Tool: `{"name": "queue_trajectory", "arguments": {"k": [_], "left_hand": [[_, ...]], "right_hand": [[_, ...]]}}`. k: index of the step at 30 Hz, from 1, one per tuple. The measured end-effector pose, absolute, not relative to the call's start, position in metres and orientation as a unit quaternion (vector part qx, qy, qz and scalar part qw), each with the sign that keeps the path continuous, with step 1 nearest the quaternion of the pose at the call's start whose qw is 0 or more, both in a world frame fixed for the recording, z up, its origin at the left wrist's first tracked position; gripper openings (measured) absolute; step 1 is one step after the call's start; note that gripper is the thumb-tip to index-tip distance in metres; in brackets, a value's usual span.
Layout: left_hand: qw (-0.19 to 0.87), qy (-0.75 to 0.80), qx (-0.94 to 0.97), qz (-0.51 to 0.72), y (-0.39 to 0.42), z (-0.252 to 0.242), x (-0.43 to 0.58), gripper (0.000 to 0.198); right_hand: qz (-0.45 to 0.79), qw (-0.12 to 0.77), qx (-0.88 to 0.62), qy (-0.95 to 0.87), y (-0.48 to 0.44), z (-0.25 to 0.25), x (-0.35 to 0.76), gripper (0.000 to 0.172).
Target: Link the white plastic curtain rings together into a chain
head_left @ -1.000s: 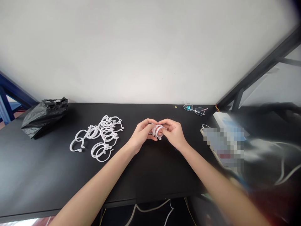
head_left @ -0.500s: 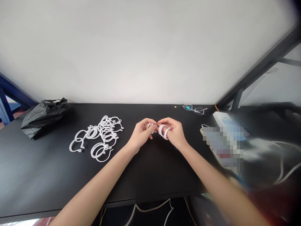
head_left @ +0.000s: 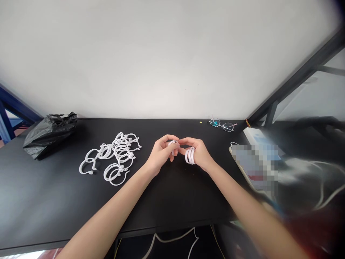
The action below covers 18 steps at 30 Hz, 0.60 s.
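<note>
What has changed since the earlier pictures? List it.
The rings at the right hand have shifted right and slightly down in the picture, apart from the left hand, which still holds a white ring. The pile, bag and glasses stayed put.

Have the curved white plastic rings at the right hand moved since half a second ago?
Yes. Judged against the far edge of the black tabletop, the white rings at the right hand have shifted slightly nearer the person.
</note>
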<state>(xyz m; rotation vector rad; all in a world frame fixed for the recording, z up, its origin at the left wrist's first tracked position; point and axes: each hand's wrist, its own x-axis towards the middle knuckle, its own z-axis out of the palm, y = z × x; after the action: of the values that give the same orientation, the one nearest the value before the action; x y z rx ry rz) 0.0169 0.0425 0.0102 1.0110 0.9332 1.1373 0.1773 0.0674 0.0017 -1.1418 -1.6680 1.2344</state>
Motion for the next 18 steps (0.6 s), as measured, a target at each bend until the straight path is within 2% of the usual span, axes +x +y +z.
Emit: {"name": "queue_trajectory", "arguments": {"k": [11,18], "left_hand": [[0.583,0.451,0.423,0.527,0.0450,0.0029,0.0182,0.017],[0.548,0.480,0.446,0.520,0.0448,0.0028,0.0205,0.019]], "right_hand": [[0.430,0.409,-0.477,-0.648,0.0685,-0.0019,0.1776,0.028],[0.461,0.425,-0.479,-0.614,0.0681,-0.0017,0.1768,0.031]]}}
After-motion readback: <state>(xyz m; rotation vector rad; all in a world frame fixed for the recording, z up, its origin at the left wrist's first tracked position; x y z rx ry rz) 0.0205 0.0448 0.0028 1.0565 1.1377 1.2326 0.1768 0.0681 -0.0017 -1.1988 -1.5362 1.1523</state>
